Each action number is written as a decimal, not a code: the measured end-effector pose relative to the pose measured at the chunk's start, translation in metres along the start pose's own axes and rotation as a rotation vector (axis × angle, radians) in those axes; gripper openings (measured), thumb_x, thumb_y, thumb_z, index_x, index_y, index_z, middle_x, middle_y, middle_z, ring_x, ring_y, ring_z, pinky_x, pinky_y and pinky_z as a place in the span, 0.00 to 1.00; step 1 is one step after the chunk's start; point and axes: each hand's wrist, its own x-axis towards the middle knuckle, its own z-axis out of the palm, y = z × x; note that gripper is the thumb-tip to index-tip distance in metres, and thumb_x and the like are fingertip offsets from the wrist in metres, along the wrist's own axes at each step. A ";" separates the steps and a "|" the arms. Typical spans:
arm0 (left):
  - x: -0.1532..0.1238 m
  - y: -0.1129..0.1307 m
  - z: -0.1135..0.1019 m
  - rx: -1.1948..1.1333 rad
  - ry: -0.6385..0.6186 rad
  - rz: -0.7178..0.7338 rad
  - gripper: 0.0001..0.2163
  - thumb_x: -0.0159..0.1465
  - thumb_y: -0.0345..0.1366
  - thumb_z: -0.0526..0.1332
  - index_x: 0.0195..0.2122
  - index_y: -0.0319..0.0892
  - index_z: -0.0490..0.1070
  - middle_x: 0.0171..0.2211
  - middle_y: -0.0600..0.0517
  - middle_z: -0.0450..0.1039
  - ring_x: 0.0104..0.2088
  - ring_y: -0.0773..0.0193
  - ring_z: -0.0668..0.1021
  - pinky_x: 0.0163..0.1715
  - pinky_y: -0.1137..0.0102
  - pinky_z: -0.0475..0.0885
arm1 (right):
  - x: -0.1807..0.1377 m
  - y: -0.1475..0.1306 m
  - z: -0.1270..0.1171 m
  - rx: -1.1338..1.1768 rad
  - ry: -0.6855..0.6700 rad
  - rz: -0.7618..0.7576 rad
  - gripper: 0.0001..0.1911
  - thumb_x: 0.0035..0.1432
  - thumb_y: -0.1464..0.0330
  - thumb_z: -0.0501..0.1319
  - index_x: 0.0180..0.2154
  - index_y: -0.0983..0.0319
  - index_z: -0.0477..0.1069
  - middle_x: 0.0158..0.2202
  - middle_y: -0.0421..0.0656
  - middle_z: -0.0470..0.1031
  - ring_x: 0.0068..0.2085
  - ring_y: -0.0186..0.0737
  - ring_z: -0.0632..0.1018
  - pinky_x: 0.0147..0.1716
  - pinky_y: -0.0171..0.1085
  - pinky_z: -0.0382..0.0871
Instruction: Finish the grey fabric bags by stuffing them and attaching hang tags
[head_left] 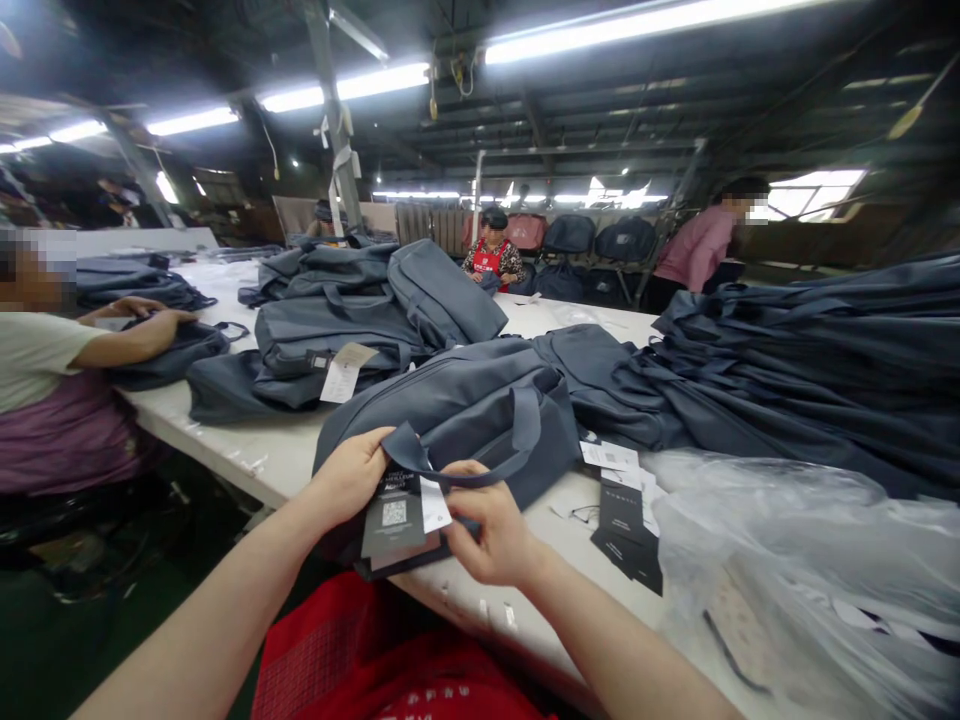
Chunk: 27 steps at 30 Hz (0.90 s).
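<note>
At the left, a co-worker [41, 375] has both hands on a bag on the white table [240, 450]. Next comes a heap of dark blue bags [322, 325], a white label [346, 372] hanging from its front. The left hand [349, 480] has thumb and fingers closed on the handle [525, 420] of the near bag [450, 385], which lies at the table's front edge. Below hang a dark tag [394, 520] and a white slip [434, 505]. The right hand [487, 520] curls its fingers at the slip's edge, under the handle; whether they grip it, I cannot tell. Further right lie loose tags [626, 520], clear plastic [795, 530] and a tall bag pile [840, 360].
</note>
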 end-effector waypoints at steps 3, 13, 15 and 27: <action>-0.001 -0.002 0.000 0.047 -0.089 0.055 0.20 0.65 0.44 0.49 0.49 0.44 0.75 0.48 0.50 0.78 0.48 0.54 0.77 0.51 0.67 0.68 | -0.003 0.003 -0.007 0.145 0.086 0.093 0.13 0.59 0.68 0.55 0.27 0.63 0.75 0.40 0.50 0.75 0.45 0.46 0.74 0.45 0.43 0.68; 0.003 -0.024 0.006 0.212 0.036 0.069 0.22 0.66 0.41 0.46 0.54 0.42 0.72 0.50 0.46 0.76 0.51 0.53 0.76 0.53 0.64 0.67 | 0.002 -0.005 -0.018 0.179 -0.346 0.287 0.23 0.65 0.63 0.56 0.59 0.61 0.67 0.20 0.34 0.65 0.22 0.29 0.65 0.25 0.30 0.56; 0.006 -0.028 0.004 0.180 0.018 0.067 0.21 0.66 0.42 0.47 0.52 0.42 0.73 0.49 0.47 0.77 0.50 0.54 0.76 0.52 0.65 0.68 | -0.002 -0.006 -0.023 0.126 -0.385 0.339 0.26 0.65 0.62 0.57 0.63 0.59 0.62 0.22 0.35 0.68 0.22 0.29 0.67 0.25 0.29 0.56; 0.001 -0.023 0.030 0.061 0.342 -0.094 0.20 0.64 0.44 0.50 0.46 0.40 0.75 0.41 0.44 0.79 0.43 0.52 0.78 0.44 0.64 0.70 | -0.044 -0.029 0.040 0.535 -0.309 0.331 0.49 0.51 0.56 0.69 0.68 0.53 0.49 0.59 0.51 0.67 0.52 0.45 0.74 0.43 0.37 0.74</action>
